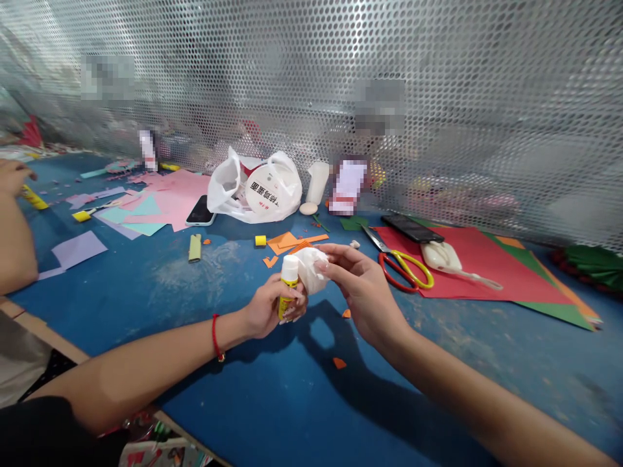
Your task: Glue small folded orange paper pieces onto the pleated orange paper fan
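Glue stick [287,299]: It is in your left hand [267,309], almost straight up, above the blue table [233,415]. Its white top points up.
Left hand grip: Your thumb goes across the glue stick and your fingers curl around it, so it is held snug.
White tissue [312,271]: It is a crumpled bunch right by the glue stick, between your two hands. You cannot tell here if the left fingers hold it too.
Right hand [370,295] grip: Your thumb and fingertip pinch the side of the white tissue.
Red bracelet [215,337]: It goes around your left wrist.
Orange paper [283,242]: Cut bits lie just past your hands, near a little yellow cap [260,240].
Lighter [195,248]: It lies to the left of the yellow cap.
Scissors [405,267]: They lie past your right hand, handles toward you, partly on red paper [487,266].
Black phone [411,228]: It lies behind the scissors, near a white case [440,256] with a strap.
White bag [226,188]: It sits at the back, with a round lid [273,185] showing, near the metal wall [292,65] full of holes.
Other person: An arm [14,246] rests at the far left.
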Motion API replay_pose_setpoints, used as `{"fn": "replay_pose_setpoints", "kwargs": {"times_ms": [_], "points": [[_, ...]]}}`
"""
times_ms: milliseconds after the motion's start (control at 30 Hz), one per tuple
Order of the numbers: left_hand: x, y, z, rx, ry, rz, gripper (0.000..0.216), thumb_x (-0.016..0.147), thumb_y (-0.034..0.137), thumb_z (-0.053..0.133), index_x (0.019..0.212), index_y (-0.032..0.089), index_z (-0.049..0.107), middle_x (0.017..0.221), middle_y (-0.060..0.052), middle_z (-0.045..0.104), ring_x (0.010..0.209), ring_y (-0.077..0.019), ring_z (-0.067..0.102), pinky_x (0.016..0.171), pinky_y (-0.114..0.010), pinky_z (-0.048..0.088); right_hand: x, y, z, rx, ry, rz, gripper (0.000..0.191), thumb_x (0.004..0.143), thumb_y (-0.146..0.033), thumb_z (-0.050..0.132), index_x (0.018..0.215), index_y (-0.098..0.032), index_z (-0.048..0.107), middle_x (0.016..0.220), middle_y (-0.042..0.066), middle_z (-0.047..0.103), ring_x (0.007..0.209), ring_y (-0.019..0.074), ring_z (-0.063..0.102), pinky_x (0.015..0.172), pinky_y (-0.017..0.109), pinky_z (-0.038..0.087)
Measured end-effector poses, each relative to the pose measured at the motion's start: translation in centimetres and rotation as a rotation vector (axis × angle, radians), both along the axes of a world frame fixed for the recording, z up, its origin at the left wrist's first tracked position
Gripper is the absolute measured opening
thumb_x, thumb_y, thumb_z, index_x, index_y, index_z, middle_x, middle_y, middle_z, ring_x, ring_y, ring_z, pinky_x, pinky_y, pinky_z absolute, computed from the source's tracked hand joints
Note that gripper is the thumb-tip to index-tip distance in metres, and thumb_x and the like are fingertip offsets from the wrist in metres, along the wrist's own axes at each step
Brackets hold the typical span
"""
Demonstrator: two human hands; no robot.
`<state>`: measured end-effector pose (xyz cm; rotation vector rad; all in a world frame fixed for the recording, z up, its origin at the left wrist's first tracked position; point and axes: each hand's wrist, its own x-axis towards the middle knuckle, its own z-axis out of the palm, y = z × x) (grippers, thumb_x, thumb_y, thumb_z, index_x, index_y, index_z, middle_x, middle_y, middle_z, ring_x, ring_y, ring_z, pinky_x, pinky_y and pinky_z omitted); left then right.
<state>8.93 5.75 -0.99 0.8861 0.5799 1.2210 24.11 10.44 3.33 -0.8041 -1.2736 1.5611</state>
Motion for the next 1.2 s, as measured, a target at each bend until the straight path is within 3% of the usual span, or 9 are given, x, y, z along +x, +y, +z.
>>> {"fn": "replay_pose_setpoints", "kwargs": {"times_ms": [267, 467, 567, 867, 967, 1067, 1200], "points": [[-0.1, -0.2, 0.2, -0.002, -0.063, -0.092, 0.01, 0.062, 0.023, 0.054, 0.064, 0.017, 0.046, 0.04, 0.007, 0.039, 0.031, -0.0053, 0.03, 0.038, -0.02, 0.029, 0.5, -0.6, 0.3, 0.438, -0.161, -0.166, 0.006, 0.081, -0.025, 0.073, 0.084, -0.021, 0.069, 0.083, 0.0, 0.067, 0.073, 0.0128, 0.059, 0.068, 0.028, 0.048], [-0.4, -0.2, 0.0, -0.006, -0.025, -0.112, 0.013, 0.062, 0.026, 0.055, 0.06, 0.017, 0.046, 0.038, 0.006, 0.037, 0.029, -0.0055, 0.029, 0.033, -0.019, 0.026, 0.3, -1.5, 0.4, 0.601, -0.286, -0.095, 0.005, 0.086, -0.022, 0.067, 0.086, -0.021, 0.063, 0.084, -0.001, 0.064, 0.073, 0.0115, 0.056, 0.066, 0.027, 0.046], [-0.3, -0.3, -0.3, 0.01, 0.032, -0.078, 0.018, 0.063, 0.027, 0.055, 0.052, 0.017, 0.045, 0.037, 0.005, 0.037, 0.029, -0.0063, 0.032, 0.033, -0.021, 0.029, 0.3, -1.8, 0.6, 0.617, -0.317, -0.042, 0.004, 0.086, -0.021, 0.067, 0.087, -0.021, 0.064, 0.085, -0.001, 0.065, 0.071, 0.0109, 0.055, 0.065, 0.026, 0.046], [0.0, -0.1, -1.0, 0.05, 0.308, 0.107, 0.011, 0.068, 0.025, 0.053, 0.06, 0.018, 0.049, 0.044, 0.005, 0.043, 0.035, -0.0077, 0.038, 0.037, -0.022, 0.035, 0.4, -1.5, 0.5, 0.496, -0.282, 0.0, 0.007, 0.085, -0.027, 0.071, 0.087, -0.02, 0.068, 0.082, 0.0, 0.07, 0.068, 0.0128, 0.06, 0.065, 0.028, 0.049], [-0.1, 0.1, -0.9, 0.091, 0.4, 0.19, 0.008, 0.072, 0.024, 0.058, 0.072, 0.018, 0.052, 0.049, 0.006, 0.047, 0.039, -0.0081, 0.04, 0.04, -0.022, 0.034, 0.5, -1.5, 0.5, 0.465, -0.279, 0.0, 0.008, 0.083, -0.027, 0.073, 0.085, -0.02, 0.07, 0.078, 0.0, 0.07, 0.066, 0.0123, 0.061, 0.063, 0.027, 0.049], [-0.2, -0.2, -0.7, 0.14, 0.466, 0.263, 0.019, 0.078, 0.026, 0.065, 0.09, 0.019, 0.052, 0.06, 0.007, 0.05, 0.047, -0.0084, 0.043, 0.047, -0.021, 0.035, 0.7, -1.5, 0.6, 0.45, -0.272, -0.005, 0.009, 0.081, -0.028, 0.075, 0.084, -0.02, 0.071, 0.076, 0.0, 0.071, 0.065, 0.0126, 0.062, 0.063, 0.027, 0.05], [-0.1, -0.8, -0.1, 0.267, 0.6, 0.338, 0.025, 0.089, 0.037, 0.061, 0.101, 0.021, 0.046, 0.076, 0.004, 0.051, 0.059, -0.0098, 0.045, 0.056, -0.022, 0.037, 0.9, -1.6, 1.1, 0.448, -0.276, -0.022, 0.01, 0.08, -0.028, 0.076, 0.082, -0.02, 0.072, 0.076, 0.001, 0.072, 0.065, 0.0142, 0.063, 0.063, 0.028, 0.05]]}}
